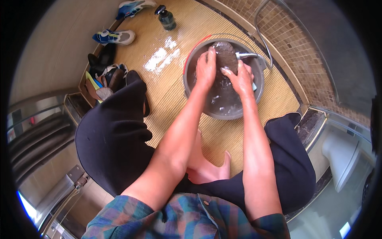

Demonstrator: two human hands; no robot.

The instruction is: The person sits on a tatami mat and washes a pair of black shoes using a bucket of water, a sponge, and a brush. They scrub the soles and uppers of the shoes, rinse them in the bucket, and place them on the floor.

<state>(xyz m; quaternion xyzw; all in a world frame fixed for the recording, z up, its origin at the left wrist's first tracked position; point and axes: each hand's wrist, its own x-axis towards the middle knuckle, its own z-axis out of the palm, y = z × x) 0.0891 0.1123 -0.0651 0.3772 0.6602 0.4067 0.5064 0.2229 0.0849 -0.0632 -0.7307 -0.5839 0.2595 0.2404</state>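
Note:
A grey plastic bucket [189,64] of murky water stands on the ribbed floor in front of me. Over the water, both hands hold a wet, dark brown oblong thing [224,53], which looks like a shoe, sole up. My left hand [206,67] grips its left side, fingers near the top. My right hand [241,78] holds its lower right side, thumb across the lower end. A chrome shower head [246,55] on a hose rests over the bucket's right side, close to the brown thing. A small pale blue object [254,86] shows beside my right hand, partly hidden.
A dark pump bottle [167,21] stands on the wet floor beyond the bucket. Blue and white sneakers [119,37] lean along the left wall, with a pile of shoes and insoles [103,85] nearer. The shower hose [258,27] runs up the tiled wall at right.

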